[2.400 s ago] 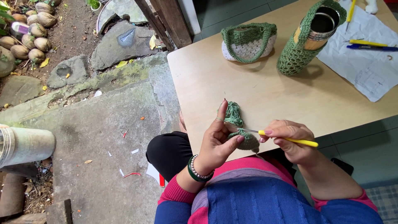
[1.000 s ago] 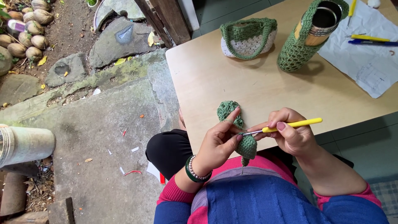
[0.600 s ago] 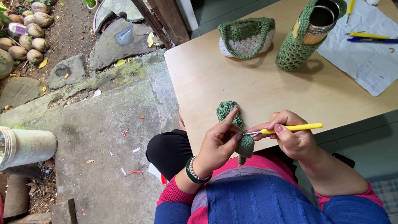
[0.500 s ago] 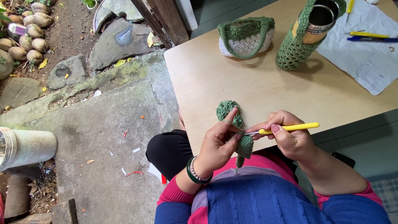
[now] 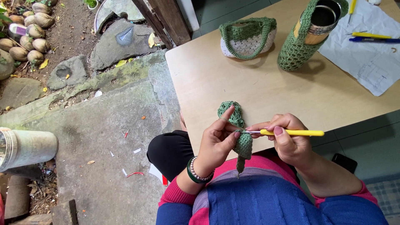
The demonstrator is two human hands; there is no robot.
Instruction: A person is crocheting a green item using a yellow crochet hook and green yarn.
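Green crochet piece (image 5: pixel 238 125) pinched in left hand (image 5: pixel 216 141) at the desk's (image 5: pixel 266 87) near edge; right hand (image 5: pixel 287 139) fingers grip a yellow hook (image 5: pixel 291 133), tip probably in the yarn.

I am looking down at a home's threshold, half indoors and half yard, used as a craft corner. The pale wooden surface (image 5: pixel 258 87) stands just by a doorway post (image 5: pixel 164 18), and beyond it lies a mossy concrete step (image 5: pixel 104 125) with flat stones (image 5: pixel 121 39) set in bare soil. A heap of husked coconuts (image 5: pixel 25 33) sits in the far corner of the yard. On the surface I see a green-and-white crocheted basket (image 5: pixel 248 37), a metal flask in a green crocheted sleeve (image 5: pixel 308 33), a sheet of paper (image 5: pixel 366 50) and pens (image 5: pixel 371 37). All of it reads as handwork at home, not a shop or lab.
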